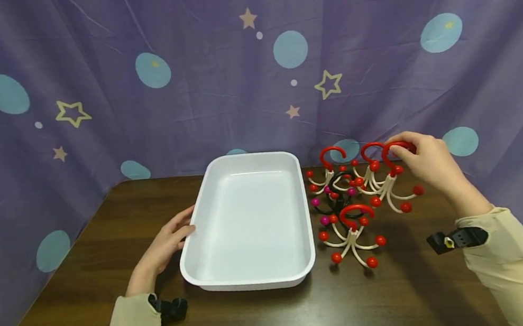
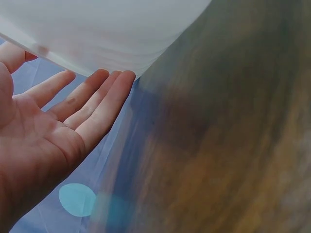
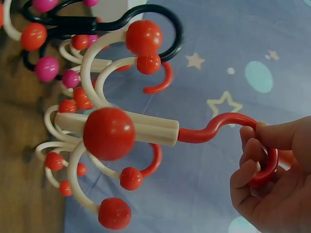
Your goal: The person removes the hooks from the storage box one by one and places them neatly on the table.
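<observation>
My right hand (image 1: 426,159) grips the red hook of a cream hanger (image 1: 390,185) with several curved arms tipped by red balls. In the right wrist view the fingers of my right hand (image 3: 272,170) curl round that hook, and the hanger (image 3: 155,130) points away from the palm. A white rectangular tray (image 1: 250,283) lies in the middle of the table. Along the tray's left side, my left hand (image 1: 166,242) touches the wall with its fingers stretched out. The left wrist view shows the left hand (image 2: 68,111) with straight fingertips against the tray's outer wall (image 2: 97,43).
Right of the tray stand more red-hooked cream hangers, one in front (image 1: 352,236) and others behind (image 1: 329,176). Among them is a black hanger (image 1: 340,205) with magenta balls. A purple patterned curtain (image 1: 215,83) hangs behind the brown wooden table (image 1: 353,307).
</observation>
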`<action>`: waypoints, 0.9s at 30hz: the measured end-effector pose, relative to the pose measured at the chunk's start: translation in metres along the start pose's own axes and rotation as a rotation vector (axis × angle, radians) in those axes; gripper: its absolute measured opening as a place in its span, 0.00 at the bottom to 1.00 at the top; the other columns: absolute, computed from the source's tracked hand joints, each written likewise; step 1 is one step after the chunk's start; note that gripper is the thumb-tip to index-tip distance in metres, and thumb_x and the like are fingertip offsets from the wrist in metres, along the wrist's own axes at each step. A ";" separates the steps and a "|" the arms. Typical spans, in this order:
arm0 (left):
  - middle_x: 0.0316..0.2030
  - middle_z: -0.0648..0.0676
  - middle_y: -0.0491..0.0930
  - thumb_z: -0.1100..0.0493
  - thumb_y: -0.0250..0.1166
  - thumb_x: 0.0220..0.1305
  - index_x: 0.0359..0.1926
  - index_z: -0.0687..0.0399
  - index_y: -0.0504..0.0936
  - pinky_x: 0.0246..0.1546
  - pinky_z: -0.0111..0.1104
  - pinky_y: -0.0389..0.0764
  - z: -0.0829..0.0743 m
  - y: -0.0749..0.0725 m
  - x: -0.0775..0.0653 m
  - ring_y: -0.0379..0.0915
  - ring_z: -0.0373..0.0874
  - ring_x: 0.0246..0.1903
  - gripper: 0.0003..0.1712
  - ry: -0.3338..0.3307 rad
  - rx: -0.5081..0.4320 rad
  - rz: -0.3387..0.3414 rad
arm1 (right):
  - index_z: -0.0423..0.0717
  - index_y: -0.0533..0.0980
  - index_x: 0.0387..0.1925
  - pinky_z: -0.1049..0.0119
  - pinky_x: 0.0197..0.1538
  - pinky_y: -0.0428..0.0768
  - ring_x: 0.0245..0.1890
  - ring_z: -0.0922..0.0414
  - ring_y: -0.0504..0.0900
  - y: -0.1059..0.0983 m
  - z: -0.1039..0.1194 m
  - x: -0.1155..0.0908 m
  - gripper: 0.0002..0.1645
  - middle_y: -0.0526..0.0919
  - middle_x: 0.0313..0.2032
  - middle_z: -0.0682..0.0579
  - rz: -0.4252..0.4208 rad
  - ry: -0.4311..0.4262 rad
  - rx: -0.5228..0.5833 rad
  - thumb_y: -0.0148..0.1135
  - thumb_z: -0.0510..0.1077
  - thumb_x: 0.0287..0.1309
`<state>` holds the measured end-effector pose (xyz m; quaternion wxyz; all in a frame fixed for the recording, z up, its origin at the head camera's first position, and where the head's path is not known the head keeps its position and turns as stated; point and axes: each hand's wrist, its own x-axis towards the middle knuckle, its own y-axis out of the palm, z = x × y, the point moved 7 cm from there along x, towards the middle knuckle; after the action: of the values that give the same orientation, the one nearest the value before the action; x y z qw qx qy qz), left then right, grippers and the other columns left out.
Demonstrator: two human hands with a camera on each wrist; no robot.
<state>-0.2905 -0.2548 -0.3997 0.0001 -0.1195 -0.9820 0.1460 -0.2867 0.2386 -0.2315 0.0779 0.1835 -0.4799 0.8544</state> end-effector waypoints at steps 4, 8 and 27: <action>0.60 0.66 0.61 0.53 0.52 0.66 0.69 0.50 0.51 0.42 0.38 0.77 0.000 0.000 0.001 0.72 0.43 0.46 0.34 0.012 0.001 0.008 | 0.47 0.77 0.44 0.64 0.28 0.67 0.29 0.54 0.75 0.008 -0.010 0.000 0.17 0.82 0.34 0.43 0.038 0.001 0.007 0.51 0.52 0.62; 0.59 0.67 0.62 0.54 0.52 0.66 0.69 0.51 0.51 0.41 0.37 0.77 0.000 0.001 0.001 0.72 0.41 0.44 0.34 0.010 -0.006 0.006 | 0.48 0.77 0.45 0.62 0.30 0.66 0.30 0.52 0.72 0.017 -0.019 0.000 0.16 0.81 0.35 0.43 0.084 -0.008 0.000 0.50 0.51 0.63; 0.59 0.66 0.62 0.54 0.52 0.66 0.69 0.49 0.52 0.41 0.36 0.76 -0.001 0.000 0.000 0.72 0.41 0.44 0.33 0.004 -0.005 -0.010 | 0.45 0.77 0.44 0.60 0.34 0.68 0.34 0.50 0.75 0.041 -0.049 0.000 0.15 0.81 0.35 0.44 0.121 -0.062 -0.006 0.53 0.48 0.62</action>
<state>-0.2907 -0.2539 -0.3988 0.0022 -0.1151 -0.9830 0.1431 -0.3109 0.2587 -0.2871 0.0120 0.1802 -0.4948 0.8500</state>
